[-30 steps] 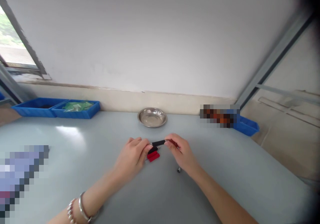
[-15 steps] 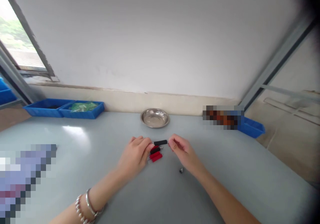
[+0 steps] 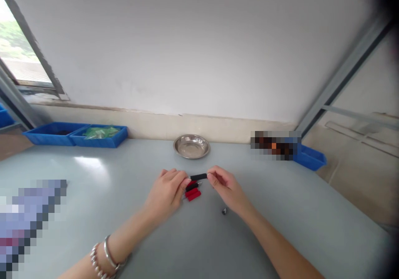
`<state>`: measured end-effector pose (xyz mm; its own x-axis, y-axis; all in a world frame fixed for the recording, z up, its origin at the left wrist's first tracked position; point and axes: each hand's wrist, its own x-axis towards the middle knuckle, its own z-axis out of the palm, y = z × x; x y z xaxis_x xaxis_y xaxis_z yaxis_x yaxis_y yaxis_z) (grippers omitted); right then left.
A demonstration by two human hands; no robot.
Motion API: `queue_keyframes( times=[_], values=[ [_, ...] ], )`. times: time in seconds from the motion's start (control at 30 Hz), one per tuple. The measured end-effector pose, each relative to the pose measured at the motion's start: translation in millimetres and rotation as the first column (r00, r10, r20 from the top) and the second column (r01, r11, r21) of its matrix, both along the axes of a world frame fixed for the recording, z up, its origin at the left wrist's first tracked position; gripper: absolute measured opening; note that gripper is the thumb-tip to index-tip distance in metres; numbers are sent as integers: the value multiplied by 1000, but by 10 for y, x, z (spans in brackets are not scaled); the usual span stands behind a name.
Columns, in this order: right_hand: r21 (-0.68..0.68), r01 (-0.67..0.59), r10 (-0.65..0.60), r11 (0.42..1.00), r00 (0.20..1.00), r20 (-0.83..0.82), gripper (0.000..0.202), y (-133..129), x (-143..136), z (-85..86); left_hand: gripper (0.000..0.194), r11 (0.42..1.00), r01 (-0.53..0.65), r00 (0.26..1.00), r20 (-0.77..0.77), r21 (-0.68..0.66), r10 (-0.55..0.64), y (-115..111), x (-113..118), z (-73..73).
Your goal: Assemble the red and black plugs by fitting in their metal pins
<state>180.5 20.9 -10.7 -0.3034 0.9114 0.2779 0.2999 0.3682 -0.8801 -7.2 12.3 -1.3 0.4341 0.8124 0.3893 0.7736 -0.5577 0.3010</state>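
Observation:
My left hand point(image 3: 168, 189) is closed around one end of a pen with a black grip point(image 3: 198, 176), which lies nearly level above the table. My right hand point(image 3: 227, 188) pinches the pen's other end between thumb and fingers, hiding the tip. Below the held pen, a second pen with a black grip and a silver tip point(image 3: 193, 186) rests on the table. Red pen grips point(image 3: 193, 195) lie just beside it, partly behind my left hand. A small dark, shiny piece point(image 3: 224, 211) sits under my right wrist.
A round steel dish point(image 3: 191, 146) stands near the wall. Blue trays point(image 3: 98, 141) are at the back left, one with green plastic bags point(image 3: 101, 132). Another blue tray point(image 3: 311, 158) is at the back right. Blurred-out patches cover things at left and right.
The whole view has shifted slightly. My right fingers now sit right against the black grip; a bit of silver showed there before. Both hands keep hold of the pen.

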Motion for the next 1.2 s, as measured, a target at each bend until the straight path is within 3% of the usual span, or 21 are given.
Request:
queue_keyframes(
  times=[0.17, 0.3, 0.43, 0.73, 0.87, 1.0, 1.2],
  values=[
    [-33, 19, -19, 999, 1000, -5, 22, -6, 5, -4, 33, 1000, 1, 1000, 14, 7, -1, 1, -5, 9],
    [-88, 2, -4, 996, 1000, -23, 28, -3, -3, -11, 33, 1000, 13, 1000, 15, 14, -13, -1, -4, 1],
    [-77, 0, -1, 997, 1000, -21, 38, 9, 0, -24, 33, 999, 37, 999, 22, 17, -37, -2, 7, -4],
    [-14, 32, -32, 999, 999, 2, 25, -25, -5, -2, 38, 1000, 2, 999, 37, 9, -3, -4, 1, -4],
    [-12, 43, -44, 999, 999, -28, 20, -16, -1, -18, 42, 986, 6, 988, 150, -165, 19, -9, 18, 16],
    [-32, 1, -3, 999, 996, -86, 14, 10, 5, -47, 48, 905, 88, 953, 300, -416, 45, 12, 32, 35],
    [-10, 50, -50, 999, 994, -93, 10, 8, 18, -23, 51, 813, 177, 883, 455, -554, 117, 66, 10, 61]
  ],
)
